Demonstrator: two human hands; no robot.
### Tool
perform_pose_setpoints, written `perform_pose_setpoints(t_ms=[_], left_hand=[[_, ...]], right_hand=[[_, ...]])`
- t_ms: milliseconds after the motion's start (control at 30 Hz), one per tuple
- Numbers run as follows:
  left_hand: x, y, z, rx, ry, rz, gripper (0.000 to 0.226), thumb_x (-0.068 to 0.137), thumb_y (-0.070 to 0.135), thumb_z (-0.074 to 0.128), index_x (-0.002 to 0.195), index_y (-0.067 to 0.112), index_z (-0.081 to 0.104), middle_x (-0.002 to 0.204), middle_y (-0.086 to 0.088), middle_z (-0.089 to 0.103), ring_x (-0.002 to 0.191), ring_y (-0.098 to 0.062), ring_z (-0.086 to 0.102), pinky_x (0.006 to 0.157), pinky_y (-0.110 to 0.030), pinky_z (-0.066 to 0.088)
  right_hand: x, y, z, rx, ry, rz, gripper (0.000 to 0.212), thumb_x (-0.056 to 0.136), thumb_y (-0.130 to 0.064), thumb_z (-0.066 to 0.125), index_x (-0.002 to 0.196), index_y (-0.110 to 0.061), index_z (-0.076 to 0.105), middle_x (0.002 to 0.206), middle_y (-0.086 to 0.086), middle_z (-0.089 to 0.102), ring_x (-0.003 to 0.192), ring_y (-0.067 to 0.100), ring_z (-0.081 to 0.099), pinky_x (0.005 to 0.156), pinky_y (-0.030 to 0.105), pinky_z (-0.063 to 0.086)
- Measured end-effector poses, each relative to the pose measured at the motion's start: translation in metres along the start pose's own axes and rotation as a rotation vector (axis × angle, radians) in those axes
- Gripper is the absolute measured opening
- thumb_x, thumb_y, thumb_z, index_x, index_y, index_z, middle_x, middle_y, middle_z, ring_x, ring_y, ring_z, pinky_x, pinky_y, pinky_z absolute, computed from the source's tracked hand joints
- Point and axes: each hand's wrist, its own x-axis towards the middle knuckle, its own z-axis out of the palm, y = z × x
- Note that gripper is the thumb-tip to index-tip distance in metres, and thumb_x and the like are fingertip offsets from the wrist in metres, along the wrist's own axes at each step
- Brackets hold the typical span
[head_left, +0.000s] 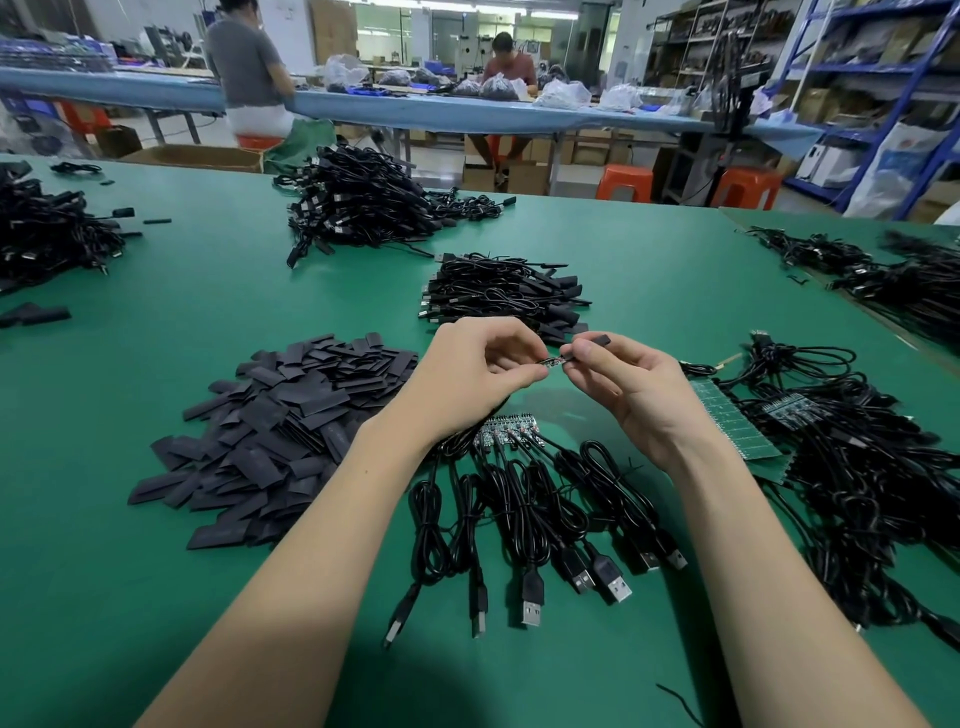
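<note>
The left hand (478, 364) pinches a small narrow circuit board (551, 361) above the green table mat (156, 597). The right hand (628, 384) pinches a flat black plastic sleeve (600, 341) at the board's tip — sleeving looks barely begun. A heap of sleeved black cables (498, 291) lies beyond, and a row of bare cabled boards (509, 434) remains.

sleeve pile (275, 426) left | cable row (535, 514) centre | cable heap (857, 467) right
</note>
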Motion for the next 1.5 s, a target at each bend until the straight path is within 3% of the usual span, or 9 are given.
perform_pose_setpoints(t_ms=[200,367,733,900,1100,1333,1500], left_hand=[[0.000,0.002,-0.001,0.025,0.023,0.046,0.006,0.084,0.012,0.079,0.090,0.014,0.078,0.082,0.006,0.076,0.076,-0.007,0.071,0.076,-0.020,0.056],[0.000,0.003,-0.003,-0.006,0.036,0.046,0.004,0.084,0.012,0.079,0.088,0.013,0.080,0.079,0.004,0.076,0.074,-0.012,0.071,0.073,-0.024,0.056],[-0.001,0.000,-0.003,-0.129,0.018,0.037,0.007,0.083,0.013,0.081,0.089,0.011,0.080,0.077,0.000,0.076,0.068,-0.006,0.067,0.068,-0.016,0.050],[-0.002,-0.001,0.000,-0.170,0.020,0.023,0.016,0.083,0.014,0.081,0.094,0.012,0.069,0.076,0.000,0.077,0.071,-0.016,0.073,0.073,-0.027,0.058],[-0.002,-0.001,0.001,-0.175,0.051,0.012,0.016,0.081,0.012,0.082,0.088,0.009,0.068,0.071,-0.003,0.074,0.069,-0.015,0.073,0.071,-0.023,0.057],[-0.002,0.002,0.004,-0.201,0.076,0.001,0.016,0.081,0.012,0.083,0.088,0.008,0.069,0.071,-0.005,0.075,0.069,-0.017,0.074,0.075,-0.030,0.060],[-0.002,0.000,0.003,-0.217,0.083,-0.004,0.017,0.079,0.010,0.084,0.086,0.007,0.069,0.070,-0.006,0.074,0.068,-0.018,0.074,0.073,-0.026,0.059]], right_hand=[[-0.001,0.004,0.005,0.048,-0.024,0.018,0.014,0.067,-0.016,0.083,0.081,-0.013,0.080,0.093,0.012,0.076,0.084,0.016,0.073,0.079,0.020,0.057],[-0.001,0.004,0.008,0.097,-0.011,0.039,0.021,0.073,-0.014,0.078,0.092,-0.006,0.073,0.094,0.011,0.076,0.084,0.015,0.074,0.077,0.018,0.057],[-0.003,0.004,0.009,0.092,-0.075,0.070,0.006,0.076,-0.013,0.078,0.081,-0.013,0.080,0.093,0.009,0.076,0.083,0.014,0.074,0.075,0.018,0.057],[-0.003,0.003,0.010,0.061,-0.093,0.083,0.008,0.075,-0.013,0.078,0.083,-0.014,0.081,0.094,0.009,0.076,0.082,0.013,0.074,0.073,0.017,0.057],[-0.005,-0.001,0.010,-0.039,-0.120,0.066,0.010,0.074,-0.018,0.079,0.084,-0.019,0.082,0.095,0.006,0.077,0.077,0.012,0.072,0.075,0.021,0.057],[-0.005,-0.001,0.012,0.020,-0.072,0.009,0.011,0.074,-0.017,0.079,0.085,-0.016,0.081,0.095,0.009,0.076,0.084,0.012,0.072,0.076,0.019,0.056],[-0.004,-0.007,0.002,0.098,-0.026,-0.010,0.016,0.076,-0.015,0.078,0.092,-0.011,0.077,0.096,0.009,0.076,0.082,0.012,0.072,0.076,0.019,0.057]])
